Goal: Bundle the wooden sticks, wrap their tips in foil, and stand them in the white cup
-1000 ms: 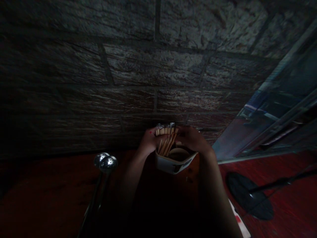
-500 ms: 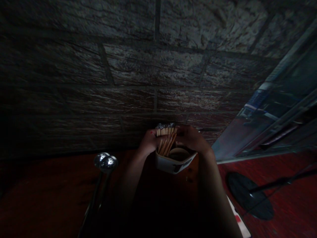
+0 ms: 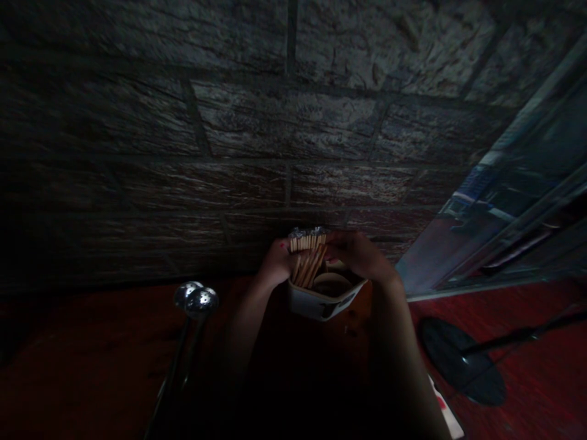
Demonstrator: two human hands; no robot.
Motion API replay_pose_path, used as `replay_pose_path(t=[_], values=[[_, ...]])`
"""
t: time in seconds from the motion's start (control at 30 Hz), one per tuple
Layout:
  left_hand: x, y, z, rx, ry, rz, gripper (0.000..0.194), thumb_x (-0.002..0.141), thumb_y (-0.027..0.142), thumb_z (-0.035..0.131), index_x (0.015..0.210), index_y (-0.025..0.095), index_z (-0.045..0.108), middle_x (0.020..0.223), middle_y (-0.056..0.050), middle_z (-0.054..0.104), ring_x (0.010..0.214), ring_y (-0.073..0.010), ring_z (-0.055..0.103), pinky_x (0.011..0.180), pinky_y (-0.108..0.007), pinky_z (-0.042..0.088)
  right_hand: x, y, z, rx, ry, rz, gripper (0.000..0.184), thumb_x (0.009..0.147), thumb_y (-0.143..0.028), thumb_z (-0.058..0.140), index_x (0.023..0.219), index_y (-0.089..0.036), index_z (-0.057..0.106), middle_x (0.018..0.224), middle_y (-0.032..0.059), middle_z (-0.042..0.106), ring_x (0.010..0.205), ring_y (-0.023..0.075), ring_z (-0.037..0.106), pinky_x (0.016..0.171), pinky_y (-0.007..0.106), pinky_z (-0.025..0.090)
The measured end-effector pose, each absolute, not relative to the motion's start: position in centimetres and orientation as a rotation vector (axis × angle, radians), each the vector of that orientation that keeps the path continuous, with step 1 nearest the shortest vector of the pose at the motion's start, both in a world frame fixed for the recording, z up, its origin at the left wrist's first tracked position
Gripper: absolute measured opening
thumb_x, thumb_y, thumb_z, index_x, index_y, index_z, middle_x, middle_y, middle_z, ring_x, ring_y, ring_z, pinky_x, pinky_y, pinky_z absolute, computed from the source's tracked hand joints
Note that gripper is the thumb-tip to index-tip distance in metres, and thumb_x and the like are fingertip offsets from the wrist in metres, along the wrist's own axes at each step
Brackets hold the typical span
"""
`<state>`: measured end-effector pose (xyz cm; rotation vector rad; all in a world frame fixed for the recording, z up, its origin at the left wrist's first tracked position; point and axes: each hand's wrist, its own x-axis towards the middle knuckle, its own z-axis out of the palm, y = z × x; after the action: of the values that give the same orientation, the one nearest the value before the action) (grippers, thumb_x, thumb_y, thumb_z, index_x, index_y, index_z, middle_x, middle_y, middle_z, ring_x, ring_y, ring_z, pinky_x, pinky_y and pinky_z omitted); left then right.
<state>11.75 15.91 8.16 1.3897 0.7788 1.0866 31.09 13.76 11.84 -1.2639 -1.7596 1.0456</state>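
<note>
- You had pale tan sticks (image 3: 308,269) before you, lined up like light stripes.
- Your box (image 3: 309,304) showed whitish sides with a dark marking.
- Your left hand (image 3: 279,261) bore a small red spot.
- The ladles (image 3: 202,302) gleamed silver, dotted dark.
- Your tabletop (image 3: 105,342) looked deep reddish-orange.
- The wall (image 3: 247,122) was streaky grey-brown, gridded by dark lines.
- The round base (image 3: 452,348) was black.
</note>
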Motion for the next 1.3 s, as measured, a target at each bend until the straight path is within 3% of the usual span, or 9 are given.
replay_pose_path(t=[0.43,0.73,0.87,1.1,1.3], values=[[11.96,15.67,8.58,1.365,0.785,1.055,0.031,0.057,0.028,0.086,0.083,0.012,0.078,0.081,-0.007,0.078,0.073,-0.0232,0.071,0.059,-0.027,0.052,31.28,13.86,11.54,-1.335,-1.885,0.973,0.021,0.082,-0.028,0.065,0.098,-0.020,0.076,0.089,0.0040,0.077,0.081,0.0196,0.072,0.071,0.028,0.057],[11.96,15.65,8.50,1.402,0.776,1.059,0.032,0.059,0.031,0.086,0.086,0.014,0.078,0.079,-0.006,0.078,0.078,-0.0249,0.072,0.063,-0.030,0.054,31.39,14.01,11.16,-1.307,-1.844,0.949,0.022,0.085,-0.037,0.062,0.093,-0.019,0.071,0.091,0.0055,0.076,0.080,0.0193,0.071,0.070,0.028,0.056],[11.96,15.49,8.69,1.404,0.771,1.044,0.032,0.059,0.030,0.086,0.086,0.014,0.079,0.081,-0.007,0.078,0.080,-0.0261,0.073,0.060,-0.028,0.053,31.42,14.13,11.12,-1.318,-1.871,0.882,0.020,0.085,-0.036,0.062,0.092,-0.019,0.071,0.085,0.0047,0.075,0.078,0.0189,0.071,0.068,0.027,0.055],[11.96,15.76,8.22,1.403,0.753,1.053,0.032,0.061,0.029,0.085,0.088,0.013,0.078,0.085,-0.008,0.079,0.084,-0.0265,0.073,0.071,-0.032,0.057,31.11,13.91,11.40,-1.308,-1.894,0.845,0.021,0.085,-0.036,0.061,0.088,-0.018,0.071,0.083,0.0041,0.074,0.078,0.0184,0.070,0.068,0.026,0.053],[11.91,15.90,8.05,1.371,0.745,1.066,0.028,0.061,0.026,0.085,0.085,0.014,0.078,0.083,-0.006,0.078,0.080,-0.0247,0.073,0.065,-0.030,0.056,31.13,13.93,11.53,-1.303,-1.894,0.864,0.019,0.083,-0.034,0.063,0.088,-0.018,0.071,0.086,0.0045,0.075,0.080,0.0192,0.070,0.069,0.026,0.053]])
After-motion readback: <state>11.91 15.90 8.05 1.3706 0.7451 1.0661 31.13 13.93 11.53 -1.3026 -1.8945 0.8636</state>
